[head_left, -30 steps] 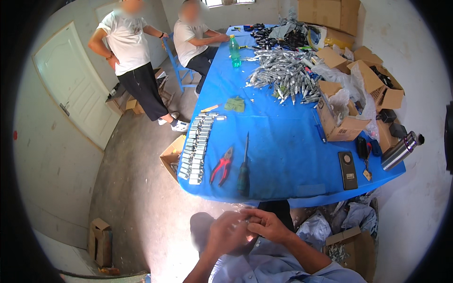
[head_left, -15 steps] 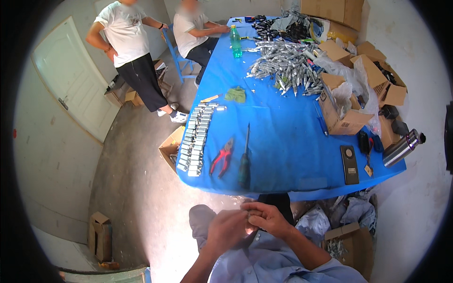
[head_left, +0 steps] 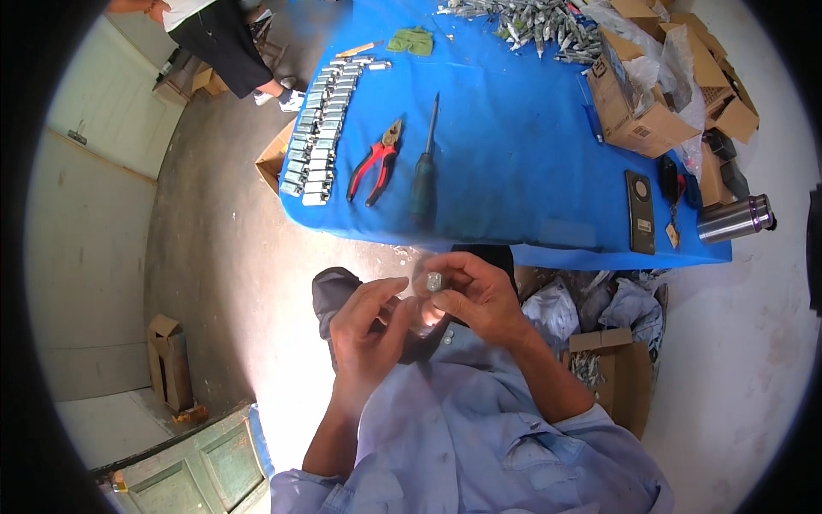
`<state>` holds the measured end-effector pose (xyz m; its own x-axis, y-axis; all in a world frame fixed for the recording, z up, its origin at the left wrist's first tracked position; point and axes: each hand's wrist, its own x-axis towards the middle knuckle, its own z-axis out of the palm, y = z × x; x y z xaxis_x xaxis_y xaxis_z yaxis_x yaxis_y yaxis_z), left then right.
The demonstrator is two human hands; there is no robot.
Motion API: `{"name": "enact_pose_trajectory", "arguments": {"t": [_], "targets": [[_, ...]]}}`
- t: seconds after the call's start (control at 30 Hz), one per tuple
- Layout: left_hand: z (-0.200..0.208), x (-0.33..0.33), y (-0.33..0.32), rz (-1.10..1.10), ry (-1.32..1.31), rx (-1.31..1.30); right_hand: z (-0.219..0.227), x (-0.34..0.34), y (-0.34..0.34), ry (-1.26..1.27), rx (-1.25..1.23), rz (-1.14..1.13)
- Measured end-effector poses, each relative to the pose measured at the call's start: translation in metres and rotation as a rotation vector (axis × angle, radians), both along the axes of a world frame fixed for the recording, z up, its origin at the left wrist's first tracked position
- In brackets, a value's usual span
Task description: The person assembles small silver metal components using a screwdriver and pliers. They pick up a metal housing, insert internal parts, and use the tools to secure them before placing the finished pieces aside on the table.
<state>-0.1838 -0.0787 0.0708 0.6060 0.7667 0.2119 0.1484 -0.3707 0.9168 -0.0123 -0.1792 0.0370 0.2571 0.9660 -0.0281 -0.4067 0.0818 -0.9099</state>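
Just off the table's near edge, over my lap, my right hand [head_left: 477,298] pinches a small silver metal part [head_left: 435,281] between thumb and fingers, one end turned up. To its left my left hand [head_left: 370,319] has its thumb and fingers apart and curved, with nothing visible in them. On the blue-covered table [head_left: 514,171] ahead lie pliers with red and black handles [head_left: 375,163] and a screwdriver with a dark green handle [head_left: 423,182]. Rows of small silver metal parts [head_left: 321,141] run along the table's left side.
A green cloth [head_left: 410,41] lies beyond the tools, with a pile of silver pieces [head_left: 539,26] farther back. Cardboard boxes [head_left: 634,103], a phone [head_left: 640,212] and a steel flask [head_left: 735,218] are on the right. A person [head_left: 224,43] stands at the far left.
My view has tilted down, so the table sits higher. My hands, close together before, have moved apart, and the small metal part now shows in my right fingers.
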Motion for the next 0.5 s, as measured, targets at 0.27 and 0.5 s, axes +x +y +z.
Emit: {"name": "enact_pose_trajectory", "arguments": {"t": [0.27,0.5], "targets": [[0.006,0.005,0.002,0.007,0.007,-0.009,-0.002,-0.003,0.005,-0.151,-0.024,-0.041],[0.005,0.009,0.006,-0.038,-0.007,0.068,0.008,-0.007,0.005,-0.389,-0.082,-0.1]]}}
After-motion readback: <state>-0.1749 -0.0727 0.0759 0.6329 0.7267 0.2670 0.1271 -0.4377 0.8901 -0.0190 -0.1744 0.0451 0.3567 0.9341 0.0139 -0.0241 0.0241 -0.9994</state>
